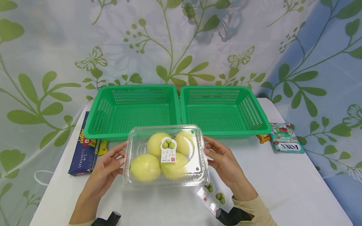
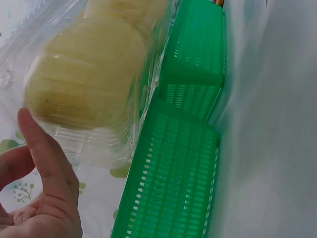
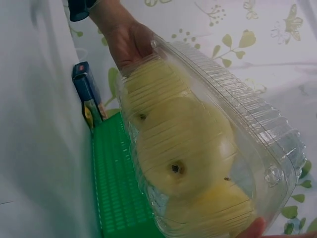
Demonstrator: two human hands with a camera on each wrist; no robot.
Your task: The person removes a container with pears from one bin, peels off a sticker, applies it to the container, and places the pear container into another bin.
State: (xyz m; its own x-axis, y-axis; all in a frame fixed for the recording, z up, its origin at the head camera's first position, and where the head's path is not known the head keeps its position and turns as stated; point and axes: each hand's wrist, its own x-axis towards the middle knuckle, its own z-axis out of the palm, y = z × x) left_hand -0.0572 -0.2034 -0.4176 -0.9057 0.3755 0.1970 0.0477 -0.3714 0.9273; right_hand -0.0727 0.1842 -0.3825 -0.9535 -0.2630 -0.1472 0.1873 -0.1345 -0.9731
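Observation:
A clear plastic clamshell box (image 1: 133, 141) of round yellow pears (image 1: 145, 168) is held up between both hands, in front of the green baskets. A white label (image 1: 168, 153) with a fruit picture sits on its lid. My left hand (image 1: 106, 171) holds the box's left edge; the left wrist view shows a fingertip right at the plastic. On the opposite side, my right hand (image 1: 226, 163) grips the right edge, part of its fingers hidden behind the box. Seen by the right wrist camera, the box (image 3: 277, 148) shows its ribbed side and the pears' dark ends.
Two green baskets, left (image 1: 135, 136) and right (image 1: 226, 135), stand side by side at the back. A blue spaghetti box (image 1: 83, 157) and a yellow packet (image 1: 103, 147) lie left; a FOX'S bag (image 1: 287, 138) and an orange packet (image 1: 263, 138) lie right. A label strip (image 1: 210, 197) lies in front.

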